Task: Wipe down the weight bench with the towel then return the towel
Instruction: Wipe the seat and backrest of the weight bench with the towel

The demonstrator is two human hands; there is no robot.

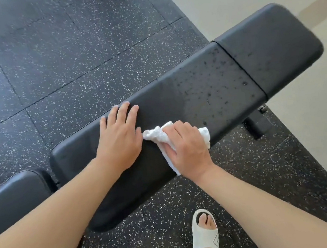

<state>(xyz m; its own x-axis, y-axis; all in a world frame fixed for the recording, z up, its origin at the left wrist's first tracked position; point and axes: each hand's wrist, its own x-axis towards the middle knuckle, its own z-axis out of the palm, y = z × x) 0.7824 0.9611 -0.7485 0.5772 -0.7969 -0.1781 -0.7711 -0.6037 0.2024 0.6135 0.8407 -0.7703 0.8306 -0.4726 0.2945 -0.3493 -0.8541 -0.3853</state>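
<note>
The bench [176,101] is a long black padded surface running diagonally from lower left to upper right. It consists of a long pad and a shorter pad [269,46] at the upper right, separated by a narrow seam. Water droplets [212,87] cover the long pad near the seam and spread onto the shorter pad.

The left hand [121,134] lies flat on the long pad, palm down, fingers straight and slightly spread, holding nothing. The fingertips reach the far edge of the pad.

The right hand [185,148] grips the towel [155,134], fingers curled over it, and presses it against the pad. The towel is white and bunched. It sits on the near half of the long pad, just beside the left hand, with cloth protruding on both sides of the right hand.

A second black pad [11,200] lies at the lower left, close to the end of the bench. A black frame leg [255,126] shows under the bench at the right.

The floor [66,64] is dark speckled rubber tile. Two feet in white sandals [205,235] stand on it near the bench
</note>
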